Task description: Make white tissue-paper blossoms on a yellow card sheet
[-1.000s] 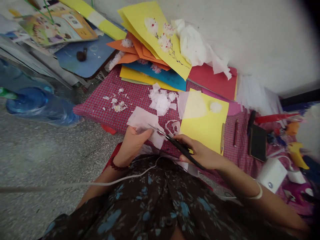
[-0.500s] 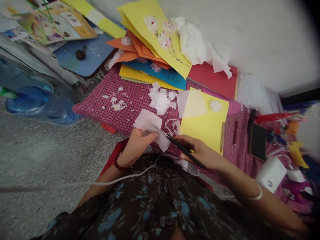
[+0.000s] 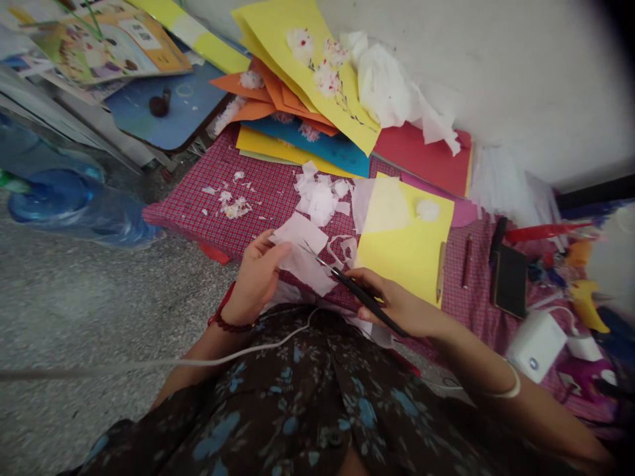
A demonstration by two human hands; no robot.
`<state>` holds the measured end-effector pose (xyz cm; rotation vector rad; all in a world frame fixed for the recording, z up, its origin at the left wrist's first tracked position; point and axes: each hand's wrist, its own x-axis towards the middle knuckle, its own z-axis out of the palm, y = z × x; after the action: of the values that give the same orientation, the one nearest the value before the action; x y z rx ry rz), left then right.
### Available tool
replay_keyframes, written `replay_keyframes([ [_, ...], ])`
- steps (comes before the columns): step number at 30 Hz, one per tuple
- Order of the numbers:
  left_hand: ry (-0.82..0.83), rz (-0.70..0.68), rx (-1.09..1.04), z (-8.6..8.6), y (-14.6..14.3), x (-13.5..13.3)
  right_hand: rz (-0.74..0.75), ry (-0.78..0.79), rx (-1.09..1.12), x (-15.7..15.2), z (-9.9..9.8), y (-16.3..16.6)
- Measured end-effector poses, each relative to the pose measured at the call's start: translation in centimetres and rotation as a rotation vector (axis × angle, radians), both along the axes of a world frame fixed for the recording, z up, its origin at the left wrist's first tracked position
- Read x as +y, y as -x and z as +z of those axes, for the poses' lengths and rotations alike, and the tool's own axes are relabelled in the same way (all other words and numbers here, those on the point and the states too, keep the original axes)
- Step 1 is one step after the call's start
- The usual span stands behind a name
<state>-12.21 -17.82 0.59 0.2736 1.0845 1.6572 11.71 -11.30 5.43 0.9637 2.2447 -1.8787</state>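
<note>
My left hand (image 3: 258, 277) pinches the left edge of a thin white sheet of tissue paper (image 3: 305, 264) above the near edge of the table. In my right hand (image 3: 387, 297) is a pair of scissors (image 3: 364, 297) with black handles, its blades pointing up and left over the sheet. The metal blades lie across the paper, near a slit in it. Beyond the sheet rests a pile of cut white paper pieces (image 3: 320, 198), and an angular paper offcut (image 3: 342, 250) lies beside the blades.
Yellow paper (image 3: 401, 244) with a pencil (image 3: 440, 271) lies right of the scissors on the checked tablecloth (image 3: 198, 192). Coloured sheets with tissue flowers (image 3: 327, 76) are stacked behind. A white cable (image 3: 198, 363) crosses my front. Water bottles (image 3: 74, 205) stand on the floor at left.
My left hand has shifted left and up along the paper, its thumb moving away from the blades. The sheet has turned slightly. My right hand and the scissors have hardly moved.
</note>
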Motion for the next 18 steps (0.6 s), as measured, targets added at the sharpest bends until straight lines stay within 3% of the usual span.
replay_keyframes([
  [4, 0.012, -0.070, -0.020, 0.7, -0.1, -0.2, 0.055, 0.025, 0.020, 0.2, 0.0, 0.2],
  [11, 0.004, -0.117, -0.024, 0.9, -0.7, -0.1, 0.003, 0.151, 0.141, 0.1, 0.2, 1.4],
  [18, -0.019, -0.080, -0.066, 0.7, -1.3, 0.2, -0.114, 0.206, 0.152, -0.3, 1.1, 2.9],
])
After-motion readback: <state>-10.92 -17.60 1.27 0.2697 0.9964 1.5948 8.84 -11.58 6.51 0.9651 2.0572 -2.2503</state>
